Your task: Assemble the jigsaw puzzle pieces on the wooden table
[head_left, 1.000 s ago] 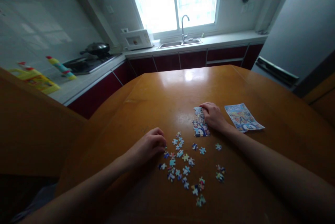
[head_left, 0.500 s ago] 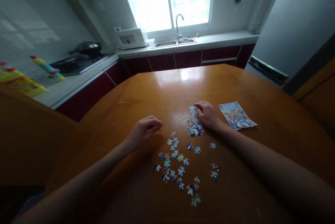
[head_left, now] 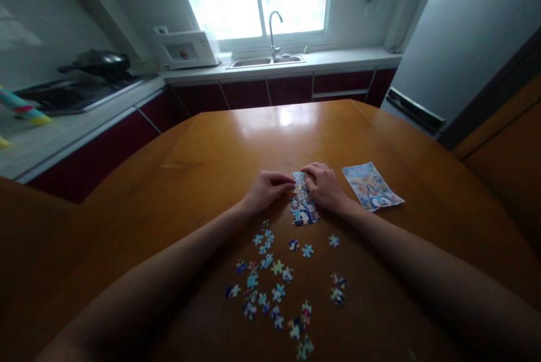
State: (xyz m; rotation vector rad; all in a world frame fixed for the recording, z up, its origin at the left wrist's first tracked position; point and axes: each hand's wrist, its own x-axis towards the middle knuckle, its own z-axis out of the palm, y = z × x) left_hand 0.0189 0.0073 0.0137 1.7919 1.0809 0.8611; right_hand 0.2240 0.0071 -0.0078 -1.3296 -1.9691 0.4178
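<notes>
A partly joined jigsaw puzzle (head_left: 305,216), a narrow strip with a blue cartoon figure at its near end, lies flat on the wooden table. My left hand (head_left: 269,190) is at its upper left edge, thumb and fingertips pinched on a puzzle piece mostly hidden by the fingers. Across the right side of the strip rests my right hand (head_left: 326,186), its fingers laid over the edge and holding nothing up. Loose puzzle pieces (head_left: 278,267) are scattered nearer to me, several of them close together. A few separate pieces (head_left: 337,295) lie further right.
Right of my right hand lies a printed picture sheet (head_left: 372,186). Beyond the wooden table (head_left: 228,148) runs a counter with a sink (head_left: 266,61), a microwave (head_left: 186,49) and a pan (head_left: 101,62) on the stove. A fridge (head_left: 448,40) stands at the right.
My left hand has moved right and forward, from above the bare table to the puzzle's left edge. My right hand stays on the puzzle. The head view has turned slightly right.
</notes>
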